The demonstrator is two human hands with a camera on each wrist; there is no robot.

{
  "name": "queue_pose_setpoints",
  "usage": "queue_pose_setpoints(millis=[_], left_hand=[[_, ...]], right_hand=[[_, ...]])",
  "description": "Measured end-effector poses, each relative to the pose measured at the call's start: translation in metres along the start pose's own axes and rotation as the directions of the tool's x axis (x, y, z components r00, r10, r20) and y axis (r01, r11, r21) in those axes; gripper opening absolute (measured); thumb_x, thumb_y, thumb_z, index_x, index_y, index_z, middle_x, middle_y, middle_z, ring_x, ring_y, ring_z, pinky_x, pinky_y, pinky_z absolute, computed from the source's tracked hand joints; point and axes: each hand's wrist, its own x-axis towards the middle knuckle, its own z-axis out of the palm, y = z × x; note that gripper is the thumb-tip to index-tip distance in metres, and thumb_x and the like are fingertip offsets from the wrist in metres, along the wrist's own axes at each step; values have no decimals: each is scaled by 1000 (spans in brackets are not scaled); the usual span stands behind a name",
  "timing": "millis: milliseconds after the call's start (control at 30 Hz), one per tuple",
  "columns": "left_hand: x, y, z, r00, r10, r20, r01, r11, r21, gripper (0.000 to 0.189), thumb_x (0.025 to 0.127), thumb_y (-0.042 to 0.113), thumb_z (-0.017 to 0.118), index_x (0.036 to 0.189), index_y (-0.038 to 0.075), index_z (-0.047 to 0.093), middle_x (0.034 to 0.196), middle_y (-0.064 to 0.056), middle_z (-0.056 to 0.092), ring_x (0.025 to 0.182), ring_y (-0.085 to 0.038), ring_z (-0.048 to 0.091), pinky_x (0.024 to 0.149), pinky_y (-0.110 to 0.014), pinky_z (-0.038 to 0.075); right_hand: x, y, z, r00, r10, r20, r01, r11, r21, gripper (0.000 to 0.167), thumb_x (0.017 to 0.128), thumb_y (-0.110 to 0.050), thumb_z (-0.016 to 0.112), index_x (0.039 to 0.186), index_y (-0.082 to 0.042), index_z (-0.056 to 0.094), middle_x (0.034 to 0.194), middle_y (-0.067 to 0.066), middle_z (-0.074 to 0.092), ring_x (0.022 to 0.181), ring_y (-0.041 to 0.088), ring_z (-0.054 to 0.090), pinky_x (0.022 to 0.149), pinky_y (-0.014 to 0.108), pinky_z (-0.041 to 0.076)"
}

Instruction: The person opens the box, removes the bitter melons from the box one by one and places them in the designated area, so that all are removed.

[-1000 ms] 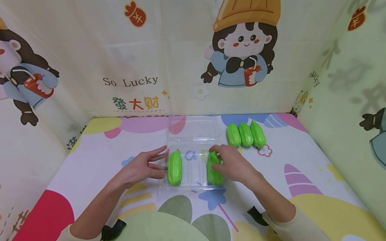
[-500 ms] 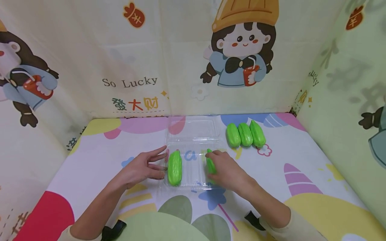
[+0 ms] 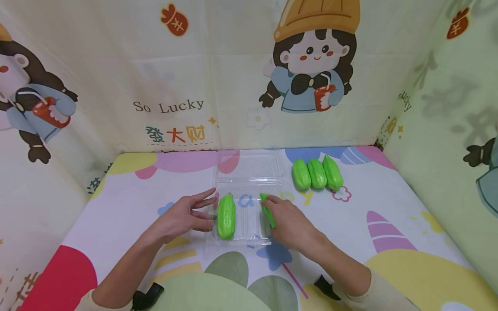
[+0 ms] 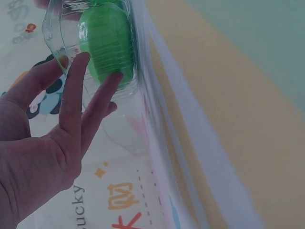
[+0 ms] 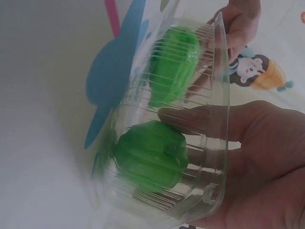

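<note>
An open clear plastic clamshell box (image 3: 246,231) lies on the table, its lid (image 3: 249,166) folded back. One green, ridged, elongated vegetable (image 3: 226,217) rests lengthwise against the box's left side. My left hand (image 3: 180,219) is beside that side, fingers (image 4: 74,90) extended and touching the clear wall in the left wrist view. Inside the right half, my right hand (image 3: 291,222) grips a second green vegetable (image 3: 268,212) from its right, thumb on the near side. In the head view that hand hides most of it; in the right wrist view its end (image 5: 151,156) shows through the plastic.
Several more green vegetables (image 3: 317,173) lie side by side at the back right, just right of the lid. A patterned cloth (image 3: 186,170) covers the table. Printed curtains (image 3: 237,77) stand behind and at both sides.
My right hand has closed round the right vegetable and shifted it left, toward the box's middle, tilting it slightly. My left hand has stayed in place.
</note>
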Motion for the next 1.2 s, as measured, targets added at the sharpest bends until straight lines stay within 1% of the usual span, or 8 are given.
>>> queue_pose_setpoints(millis=[233,467,600,900,1200], left_hand=[[0,1,-1,1000,-6,1,6,1000,0,93,89,0,77,166,17,28,166,-19,36,115,-32,72,86,-38,62],[0,2,-1,1000,-9,0,9,1000,3,93,89,0,77,166,18,29,166,-19,37,116,-33,71,86,-39,62],[0,2,0,1000,-13,-4,13,1000,3,93,89,0,77,166,18,28,166,-18,37,116,-34,71,86,-39,62],[0,1,-1,1000,-16,-3,16,1000,1,93,90,0,77,166,18,28,166,-17,37,116,-34,71,86,-39,62],[1,1,-1,1000,-23,-2,23,1000,-3,92,90,0,77,166,19,28,166,-17,38,118,-34,70,87,-39,62]], right_hand=[[3,0,3,1000,-26,6,25,998,64,63,76,15,73,137,2,63,151,19,55,136,41,56,112,51,47],[6,2,4,999,-41,-11,42,996,76,59,78,8,77,135,3,63,147,19,57,131,40,60,109,49,50],[8,3,2,999,-39,-18,41,995,87,57,79,4,77,135,2,63,147,18,57,130,39,60,108,48,50],[6,2,-4,1000,-23,12,22,991,129,58,81,-7,82,136,-4,64,144,13,59,131,37,57,109,50,48],[7,3,-9,1000,-8,-7,9,991,131,61,81,-11,85,137,-6,63,144,11,59,130,37,58,107,51,50]])
